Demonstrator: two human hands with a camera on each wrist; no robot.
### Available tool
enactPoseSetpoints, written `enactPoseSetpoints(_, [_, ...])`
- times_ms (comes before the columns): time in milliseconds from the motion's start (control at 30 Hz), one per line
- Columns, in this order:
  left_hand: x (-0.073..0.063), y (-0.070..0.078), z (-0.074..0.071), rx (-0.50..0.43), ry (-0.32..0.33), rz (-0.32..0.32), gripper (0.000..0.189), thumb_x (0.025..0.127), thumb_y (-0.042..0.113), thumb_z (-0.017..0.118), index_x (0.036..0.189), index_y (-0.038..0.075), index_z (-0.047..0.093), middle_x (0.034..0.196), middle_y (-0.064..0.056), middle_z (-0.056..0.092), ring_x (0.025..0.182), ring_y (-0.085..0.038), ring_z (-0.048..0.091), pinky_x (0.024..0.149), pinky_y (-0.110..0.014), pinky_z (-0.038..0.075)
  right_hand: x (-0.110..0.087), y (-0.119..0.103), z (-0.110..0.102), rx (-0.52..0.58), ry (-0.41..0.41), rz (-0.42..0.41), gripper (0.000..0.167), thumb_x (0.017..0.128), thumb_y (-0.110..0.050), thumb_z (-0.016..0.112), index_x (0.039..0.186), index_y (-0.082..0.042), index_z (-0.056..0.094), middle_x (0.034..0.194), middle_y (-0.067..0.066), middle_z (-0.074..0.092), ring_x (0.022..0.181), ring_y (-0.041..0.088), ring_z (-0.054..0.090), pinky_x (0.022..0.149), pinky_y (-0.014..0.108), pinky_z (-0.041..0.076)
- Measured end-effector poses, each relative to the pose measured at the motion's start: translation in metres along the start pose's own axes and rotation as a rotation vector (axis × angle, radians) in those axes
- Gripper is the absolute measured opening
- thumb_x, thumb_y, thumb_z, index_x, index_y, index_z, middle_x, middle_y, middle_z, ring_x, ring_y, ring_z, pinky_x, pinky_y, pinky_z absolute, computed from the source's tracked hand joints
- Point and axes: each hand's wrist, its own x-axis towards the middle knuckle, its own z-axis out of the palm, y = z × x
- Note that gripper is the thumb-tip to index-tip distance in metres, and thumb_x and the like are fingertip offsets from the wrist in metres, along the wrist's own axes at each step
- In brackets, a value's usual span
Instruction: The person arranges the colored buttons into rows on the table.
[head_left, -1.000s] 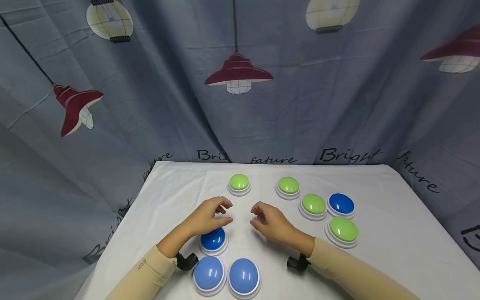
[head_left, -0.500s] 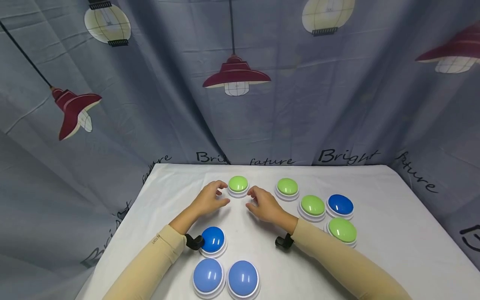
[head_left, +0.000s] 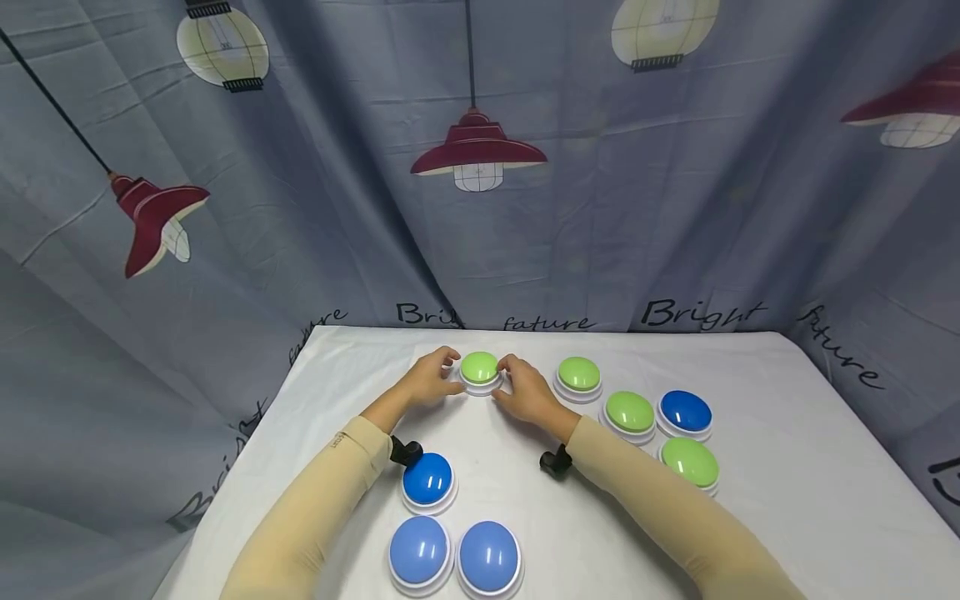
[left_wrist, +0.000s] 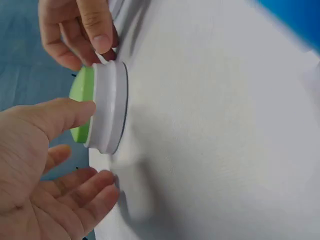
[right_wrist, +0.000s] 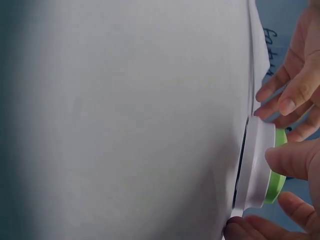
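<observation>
A green dome push button [head_left: 479,367] on a white round base stands near the table's far edge. My left hand [head_left: 429,380] is at its left side, thumb and fingers spread; in the left wrist view a gap shows between those fingers and the base [left_wrist: 107,107]. On the other side, my right hand [head_left: 529,393] has its fingers bent around the button's right edge. Whether its fingertips touch the base I cannot tell. In the right wrist view the right thumb [right_wrist: 290,159] partly covers the button.
A dark blue button [head_left: 427,478] and two lighter blue ones [head_left: 417,550] stand near the front, below the left forearm. To the right are green buttons [head_left: 579,374] and a blue one [head_left: 686,411]. A grey curtain [head_left: 315,208] hangs behind the white table [head_left: 780,467].
Both hands have moved forward, away from the dark blue button, to either side of the far green button. The buttons have stayed in place.
</observation>
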Motion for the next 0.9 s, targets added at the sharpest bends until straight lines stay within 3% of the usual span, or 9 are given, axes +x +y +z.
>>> enactPoseSetpoints(400, [0.016, 0.003, 0.006, -0.041, -0.050, 0.083, 0.062, 0.083, 0.016, 0.081, 0.135, 0.008, 0.048, 0.135, -0.014, 0.054, 0.118, -0.028, 0.057, 0.099, -0.041, 0.046, 0.019, 0.000, 0.002, 0.032, -0.043, 0.022, 0.050, 0.083, -0.011, 0.080, 0.122, -0.004, 0.050, 0.121, 0.015, 0.062, 0.114, 0.028, 0.059, 0.100, 0.041, 0.045])
enactPoseSetpoints(700, [0.016, 0.005, 0.007, -0.018, -0.037, 0.084, 0.063, 0.082, 0.016, 0.082, 0.135, 0.011, 0.049, 0.133, -0.013, 0.056, 0.114, -0.026, 0.057, 0.098, -0.041, 0.046, 0.019, 0.000, 0.002, 0.048, -0.056, 0.030, 0.053, 0.083, -0.013, 0.081, 0.124, -0.004, 0.049, 0.124, 0.016, 0.061, 0.118, 0.028, 0.057, 0.104, 0.040, 0.043])
enactPoseSetpoints(900, [0.012, 0.006, 0.005, 0.023, -0.044, 0.088, 0.065, 0.081, 0.019, 0.084, 0.136, 0.013, 0.049, 0.131, -0.011, 0.058, 0.111, -0.024, 0.057, 0.096, -0.041, 0.046, 0.015, -0.001, 0.002, 0.047, -0.057, 0.011, 0.052, 0.082, -0.013, 0.081, 0.123, -0.005, 0.050, 0.120, 0.014, 0.062, 0.112, 0.026, 0.059, 0.100, 0.040, 0.046])
